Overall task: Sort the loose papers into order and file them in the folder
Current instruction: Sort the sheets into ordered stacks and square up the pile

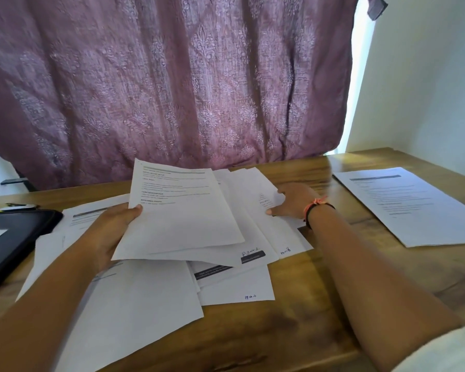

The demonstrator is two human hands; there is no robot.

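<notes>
On the wooden desk (320, 312) before me the sorting is under way and, by my reading, far from finished. My left hand (110, 232) grips a raised sheaf of printed sheets (183, 218) by its left edge, thumb on top at the edge of the text, and these sheets fan out and overlap rather than sitting square. My right hand (293, 201), with a band at the wrist, lies flat with fingers spread on the right part of the spread of loose papers (234, 288); I cannot tell whether it pinches a sheet or only presses down. More pages lie under and beside my left forearm, some with handwritten marks near their lower edges, too small to read. One separate sheet (414, 205) rests well apart at the right of the desk, perhaps the start of an ordered pile. A dark, flat item that I take for the folder (14, 237) lies at the left edge, touching or just beside the nearest page, and partly cut off from view; nothing seems filed yet. Next, I judge, I must read the page marks, pull the wanted sheet free without dragging its neighbours, and lay it in sequence. Overlapping pages are the main hindrance, and a purple curtain (159, 81) hangs close behind the desk.
</notes>
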